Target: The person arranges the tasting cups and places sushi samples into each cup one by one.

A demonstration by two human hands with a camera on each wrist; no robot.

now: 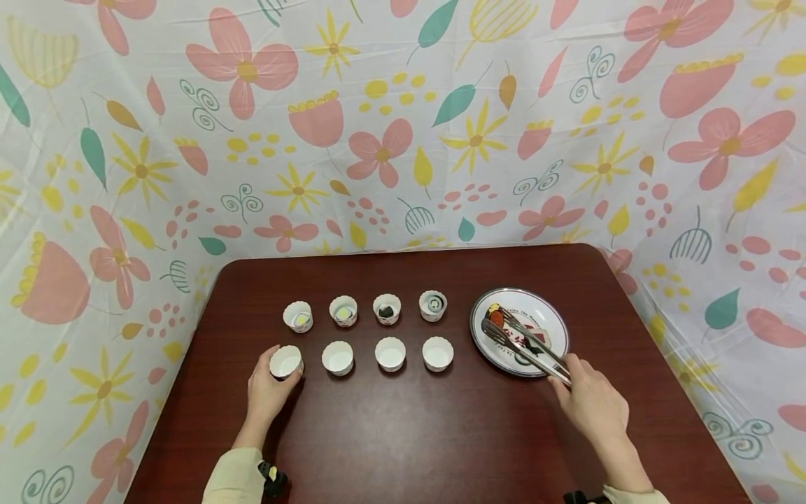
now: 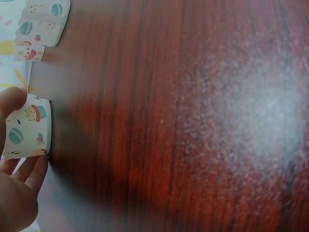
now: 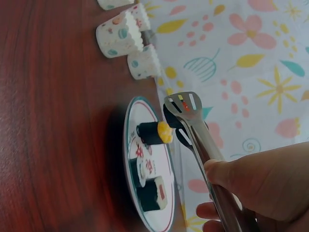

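At the table's front left my left hand point(image 1: 269, 392) grips a white paper baking cup point(image 1: 286, 361), thumb and fingers on opposite sides; cupcake prints show on this cup point(image 2: 30, 126) in the left wrist view. My right hand point(image 1: 595, 402) holds metal tongs point(image 1: 535, 358) with slotted heads point(image 3: 186, 106) above a round plate point(image 1: 548, 311). A dark piece with an orange top point(image 1: 497, 318) appears between the tong tips, mostly hidden by the metal. On the plate lie toy-like sushi rolls: a yellow-topped roll point(image 3: 154, 133), a white-topped roll point(image 3: 138, 172) and another dark-wrapped roll point(image 3: 150, 194).
Back-row paper cups hold small pieces: two with yellow centres point(image 1: 302, 319) point(image 1: 343, 313), a black piece point(image 1: 386, 311) and a grey ringed piece point(image 1: 435, 303). Front-row cups point(image 1: 338, 358) point(image 1: 390, 354) point(image 1: 437, 354) show white insides. A flowered cloth point(image 1: 403, 140) hangs behind the brown table point(image 1: 403, 434).
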